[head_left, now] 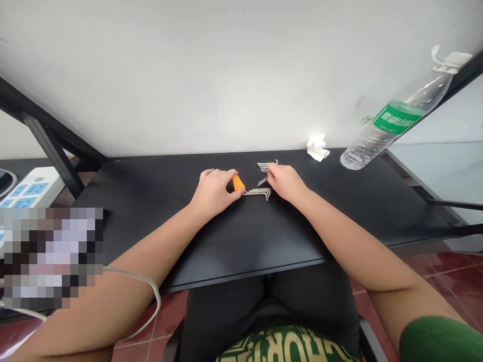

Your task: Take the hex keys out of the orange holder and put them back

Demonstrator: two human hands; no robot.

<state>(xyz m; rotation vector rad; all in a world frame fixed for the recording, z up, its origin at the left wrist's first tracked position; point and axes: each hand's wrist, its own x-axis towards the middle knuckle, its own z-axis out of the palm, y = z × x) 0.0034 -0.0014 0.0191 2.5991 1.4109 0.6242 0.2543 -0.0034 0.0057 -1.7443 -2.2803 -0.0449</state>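
Observation:
My left hand (216, 191) is closed around an orange plastic hex key holder (238, 183), thumb below and fingers above. Several bent metal hex keys (260, 192) lie just right of the holder, their long ends reaching toward it and short ends bent toward me. My right hand (286, 182) pinches a second group of hex keys (263, 167), whose shanks stick out left of the fingers. A small bit of orange shows at those fingertips; the rest of what they grip is hidden. Loose-looking thin keys (263, 180) show just below that group.
On the black table (241, 246), crumpled white tissue (317, 148) lies near the wall. A clear plastic bottle (396, 118) with a green label stands at the right. Left are a white power strip (41, 183), a blurred-out object (56, 251) and a pale cable (156, 294).

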